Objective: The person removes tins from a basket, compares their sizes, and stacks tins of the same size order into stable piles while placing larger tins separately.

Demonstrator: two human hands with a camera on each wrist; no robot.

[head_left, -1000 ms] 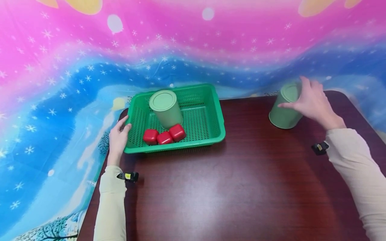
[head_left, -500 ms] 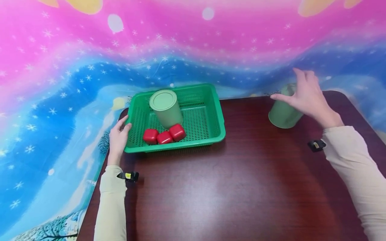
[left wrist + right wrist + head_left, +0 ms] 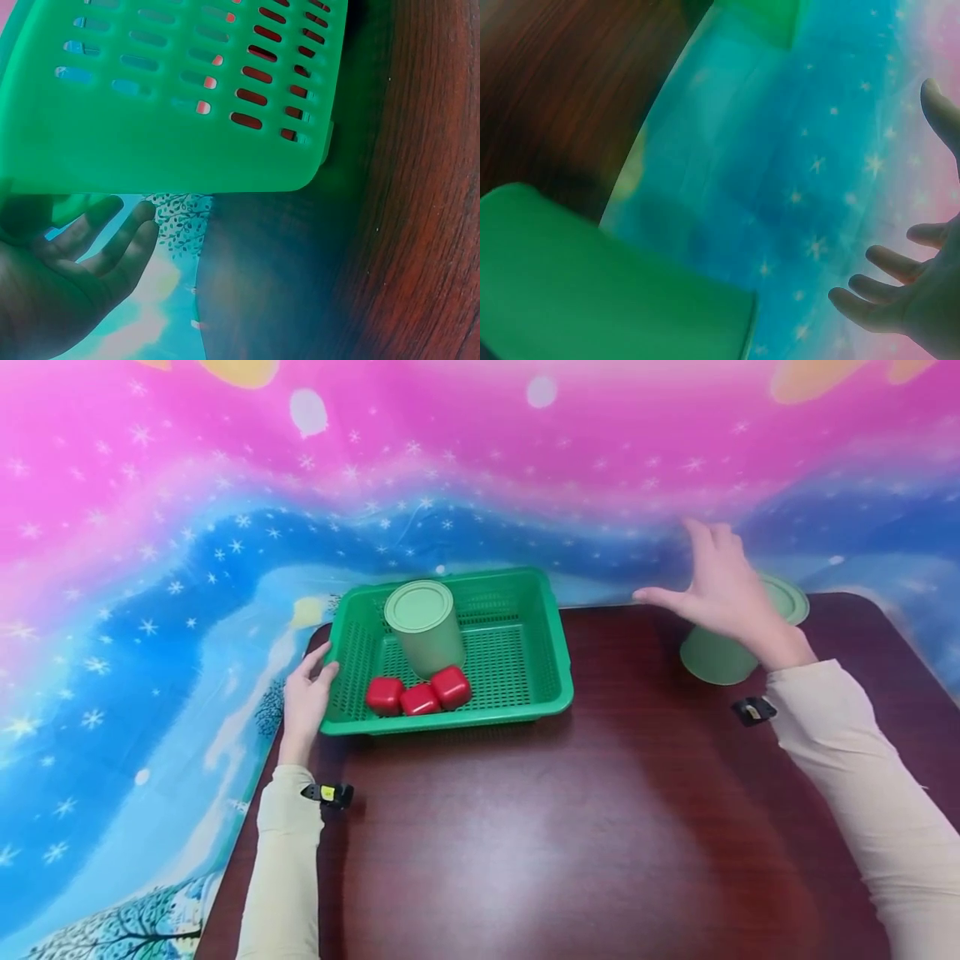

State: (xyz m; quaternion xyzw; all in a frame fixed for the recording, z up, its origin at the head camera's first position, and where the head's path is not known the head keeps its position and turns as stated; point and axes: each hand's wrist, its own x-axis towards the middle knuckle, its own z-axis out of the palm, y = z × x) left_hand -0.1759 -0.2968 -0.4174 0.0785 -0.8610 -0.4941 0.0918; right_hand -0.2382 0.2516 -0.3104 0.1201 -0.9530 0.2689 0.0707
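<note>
A green perforated plastic basket [image 3: 525, 718] stands at the back left of the table. Inside it are an upright light-green tin can [image 3: 431, 643] and a row of red rounded blocks [image 3: 385, 696]. At the basket's left end, my left hand [image 3: 305, 697] rests against the rim with relaxed fingers, which the left wrist view shows outside the wall [image 3: 165, 157]. A second light-green can [image 3: 716, 660] is upright at the back right, partly hidden by my right hand [image 3: 727, 589]. That hand is in the air, fingers and thumb spread and holding nothing; the right wrist view shows it apart from the can [image 3: 615, 292].
The dark wooden table [image 3: 517, 835] extends from the basket to the right and toward the front. A patterned pink and blue cloth [image 3: 480, 468] hangs close behind the table's back edge.
My right hand has come off the right-hand can and moved left and up, its fingers spreading. The can stays standing. My left hand keeps its place at the basket; the view shifts slightly.
</note>
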